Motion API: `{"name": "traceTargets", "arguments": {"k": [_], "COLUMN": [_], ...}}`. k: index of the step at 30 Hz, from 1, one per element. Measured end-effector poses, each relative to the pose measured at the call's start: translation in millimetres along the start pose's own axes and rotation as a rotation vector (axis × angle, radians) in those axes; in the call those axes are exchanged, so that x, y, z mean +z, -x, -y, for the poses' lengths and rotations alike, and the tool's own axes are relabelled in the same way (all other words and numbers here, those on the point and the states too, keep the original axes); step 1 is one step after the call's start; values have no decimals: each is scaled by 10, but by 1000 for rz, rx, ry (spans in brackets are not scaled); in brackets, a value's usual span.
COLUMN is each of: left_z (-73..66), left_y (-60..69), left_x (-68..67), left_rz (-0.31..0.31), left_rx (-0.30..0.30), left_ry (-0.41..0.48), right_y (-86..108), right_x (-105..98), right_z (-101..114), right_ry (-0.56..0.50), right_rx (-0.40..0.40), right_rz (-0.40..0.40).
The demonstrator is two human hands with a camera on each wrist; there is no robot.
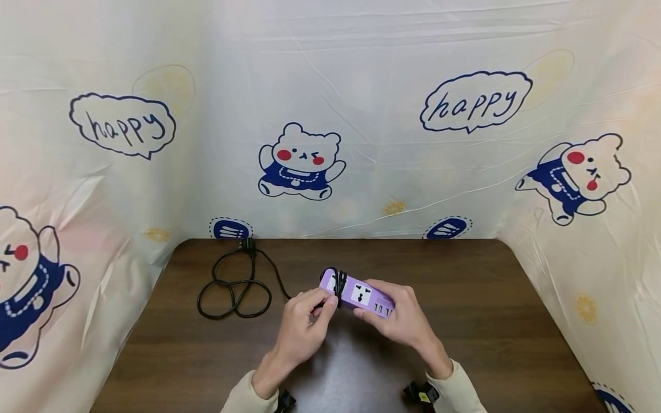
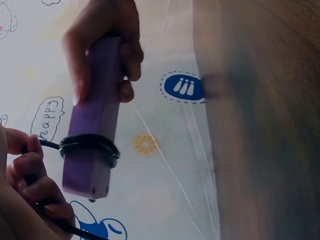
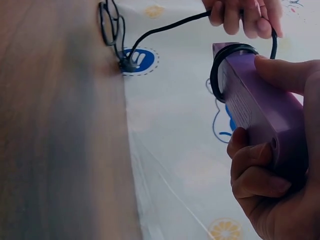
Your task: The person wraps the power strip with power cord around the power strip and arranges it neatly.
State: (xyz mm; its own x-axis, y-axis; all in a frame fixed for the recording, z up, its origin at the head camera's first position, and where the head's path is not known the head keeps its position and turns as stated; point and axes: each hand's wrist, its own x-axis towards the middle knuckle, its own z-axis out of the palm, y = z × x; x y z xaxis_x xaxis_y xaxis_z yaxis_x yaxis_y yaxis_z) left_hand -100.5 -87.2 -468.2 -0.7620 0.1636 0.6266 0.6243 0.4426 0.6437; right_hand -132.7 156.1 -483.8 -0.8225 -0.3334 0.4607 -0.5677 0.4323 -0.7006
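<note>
A purple power strip (image 1: 349, 291) with white sockets and several USB ports is held above the table. My right hand (image 1: 405, 312) grips its right end, thumb on one side and fingers curled round the other, as the right wrist view also shows. Black power cord (image 2: 90, 149) is wound in a few turns round the strip's other end. My left hand (image 1: 304, 324) pinches the cord beside the wound turns, and the cord runs on through its curled fingers in the left wrist view. The rest of the cord (image 1: 234, 283) lies in loose loops on the table, ending in a black plug (image 1: 248, 245).
The brown wooden table (image 1: 465, 355) has a patterned white cloth (image 1: 382, 115) hanging behind and at both sides. The plug rests at the table's back edge, close to the cloth.
</note>
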Motion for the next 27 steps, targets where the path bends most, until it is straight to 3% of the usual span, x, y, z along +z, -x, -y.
{"name": "traceTargets", "arguments": {"k": [12, 27], "left_z": [26, 118], "left_y": [39, 68], "left_x": [123, 245], "left_rz": [12, 69], "left_rx": [66, 78], "left_ry": [60, 277], "right_y": [-24, 2], "right_x": [-95, -148], "right_z": [138, 254], "right_ry": [21, 1], "right_rx": [28, 30], "right_rz": [-70, -143]}}
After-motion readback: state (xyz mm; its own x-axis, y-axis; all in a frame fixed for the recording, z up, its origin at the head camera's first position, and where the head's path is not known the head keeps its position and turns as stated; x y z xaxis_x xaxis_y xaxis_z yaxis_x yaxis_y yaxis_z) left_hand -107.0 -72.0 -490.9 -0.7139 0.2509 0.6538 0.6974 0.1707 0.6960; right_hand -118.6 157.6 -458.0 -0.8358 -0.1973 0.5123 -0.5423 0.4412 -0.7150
